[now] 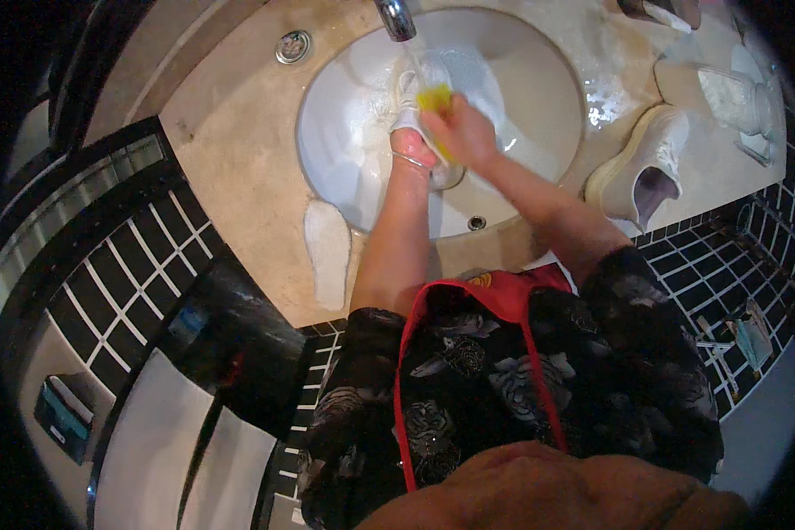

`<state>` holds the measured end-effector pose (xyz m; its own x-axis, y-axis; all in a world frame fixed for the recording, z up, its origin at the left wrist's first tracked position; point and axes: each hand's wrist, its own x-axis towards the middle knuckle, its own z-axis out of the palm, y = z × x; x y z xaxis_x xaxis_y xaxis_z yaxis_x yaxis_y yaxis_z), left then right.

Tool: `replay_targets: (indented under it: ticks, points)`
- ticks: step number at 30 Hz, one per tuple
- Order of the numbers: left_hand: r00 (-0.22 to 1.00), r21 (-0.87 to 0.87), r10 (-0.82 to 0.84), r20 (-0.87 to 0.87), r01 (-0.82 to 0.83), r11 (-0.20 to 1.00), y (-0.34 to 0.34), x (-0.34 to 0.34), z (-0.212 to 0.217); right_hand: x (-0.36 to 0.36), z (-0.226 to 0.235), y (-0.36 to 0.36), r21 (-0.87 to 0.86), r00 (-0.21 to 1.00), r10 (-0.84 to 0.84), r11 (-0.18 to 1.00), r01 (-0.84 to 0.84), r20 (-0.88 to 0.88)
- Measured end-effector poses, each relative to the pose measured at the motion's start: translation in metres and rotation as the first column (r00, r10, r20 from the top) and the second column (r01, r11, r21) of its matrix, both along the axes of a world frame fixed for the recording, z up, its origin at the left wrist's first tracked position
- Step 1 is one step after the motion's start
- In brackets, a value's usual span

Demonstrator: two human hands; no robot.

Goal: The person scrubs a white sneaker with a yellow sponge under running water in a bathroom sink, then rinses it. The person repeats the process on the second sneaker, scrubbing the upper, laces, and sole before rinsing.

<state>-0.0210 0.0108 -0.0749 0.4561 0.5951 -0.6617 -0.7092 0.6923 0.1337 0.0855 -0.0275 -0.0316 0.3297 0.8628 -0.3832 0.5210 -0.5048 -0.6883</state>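
Right hand (470, 134), grip wrapped around yellow scrubber (434, 97), at white shoe (405, 113) in washbasin (543, 115) beneath faucet (397, 21); left hand (413, 147) partly inside shoe, grip impossible to tell; second shoe (620, 177) on surface (238, 132), right.

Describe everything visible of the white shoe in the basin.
The white shoe has laces and looks wet, though its material is unclear. It sits in the basin under the running tap, toe pointing away from the person, suds around it. The left hand reaches into its opening; the right hand holds a yellow scrubber at its right side, hiding part.
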Motion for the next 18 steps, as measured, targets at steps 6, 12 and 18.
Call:
replay_targets:
  ticks: [6, 12, 18]
  points:
    - [0.999, -0.029, 0.013, -0.047, -0.014, 0.999, 0.002, 0.007, -0.006, 0.008, -0.009, 0.017, 0.036, 0.992, 0.036, 0.999, -0.040, 0.119]
    - [0.997, 0.041, -0.021, -0.075, 0.024, 0.999, -0.002, 0.002, -0.012, 0.005, 0.007, 0.008, 0.007, 0.997, 0.078, 0.997, -0.078, -0.013]
    - [0.998, -0.110, 0.017, 0.061, -0.010, 0.994, -0.002, -0.005, -0.033, -0.003, 0.008, 0.019, 0.055, 0.998, 0.060, 0.997, -0.061, 0.017]
